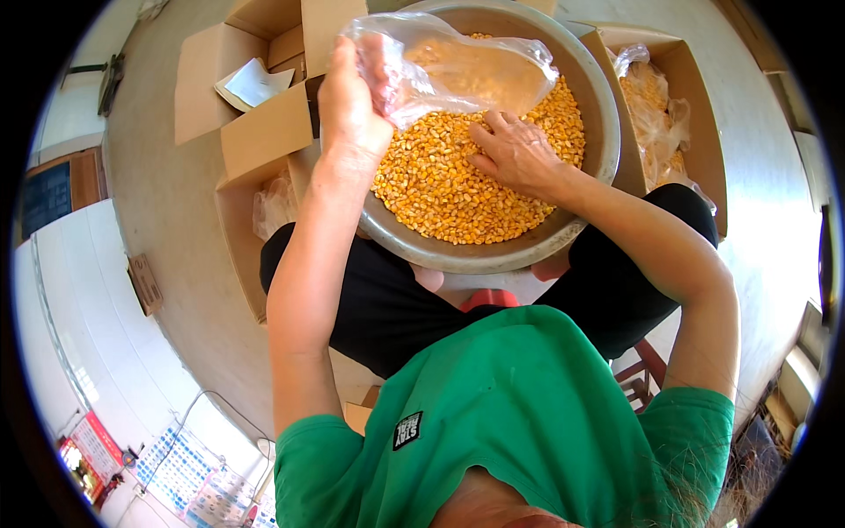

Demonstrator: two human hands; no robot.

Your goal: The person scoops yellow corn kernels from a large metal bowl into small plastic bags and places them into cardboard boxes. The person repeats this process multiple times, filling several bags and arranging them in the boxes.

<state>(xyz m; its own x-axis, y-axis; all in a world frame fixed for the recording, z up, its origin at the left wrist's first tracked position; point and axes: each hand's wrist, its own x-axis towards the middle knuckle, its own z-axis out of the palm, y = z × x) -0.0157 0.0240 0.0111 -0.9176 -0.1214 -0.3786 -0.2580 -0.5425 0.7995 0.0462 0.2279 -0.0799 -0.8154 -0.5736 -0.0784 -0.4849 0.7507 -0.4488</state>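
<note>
A wide metal basin [602, 132] holds a heap of yellow corn kernels [455, 178] in front of my knees. My left hand [356, 99] grips one end of a clear plastic bag [455, 86], which stretches across the far part of the basin above the corn. My right hand [518, 155] rests on the kernels just below the bag's far end, fingers slightly bent. Whether it pinches any kernels cannot be told, as its palm side is hidden.
On the right stands a cardboard box [709, 145] with corn in plastic bags [653, 119]. An open cardboard box [264, 125] with papers [254, 82] stands at the upper left. Below it, another box [241, 244] holds a clear plastic bag [274, 204].
</note>
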